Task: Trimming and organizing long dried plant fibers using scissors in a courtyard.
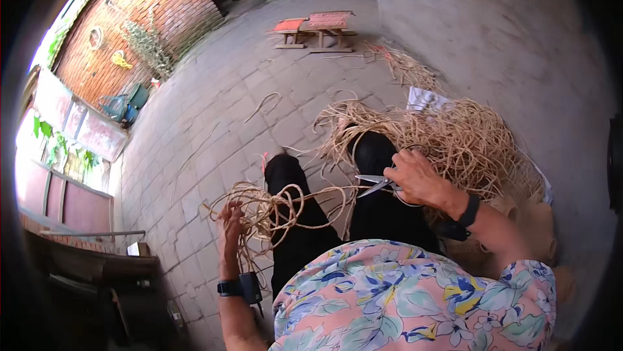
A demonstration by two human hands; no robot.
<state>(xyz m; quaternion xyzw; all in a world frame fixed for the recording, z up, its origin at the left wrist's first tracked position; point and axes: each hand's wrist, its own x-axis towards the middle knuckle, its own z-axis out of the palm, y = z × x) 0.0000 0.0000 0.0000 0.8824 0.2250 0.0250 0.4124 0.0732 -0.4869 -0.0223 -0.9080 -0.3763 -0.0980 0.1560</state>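
left hand (230, 222) grasping cord bundle (275, 201) | right hand (418, 177) gripping scissors (383, 182) | white sheet (425, 99): markings unclear

Shiny metal scissors (376, 178), rough, fibrous cord (464, 146)

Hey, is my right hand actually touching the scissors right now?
Touching. The head view shows it plainly: the right hand grips the scissors at the handle end.

Place: household-looking courtyard | floor: paving slabs (214, 133) | far left: brick wall (170, 1), leafy plant (148, 46) | far: low wooden stools (329, 20) | right: plain grey wall (513, 39), heaped straw-coloured cord (470, 146) before it
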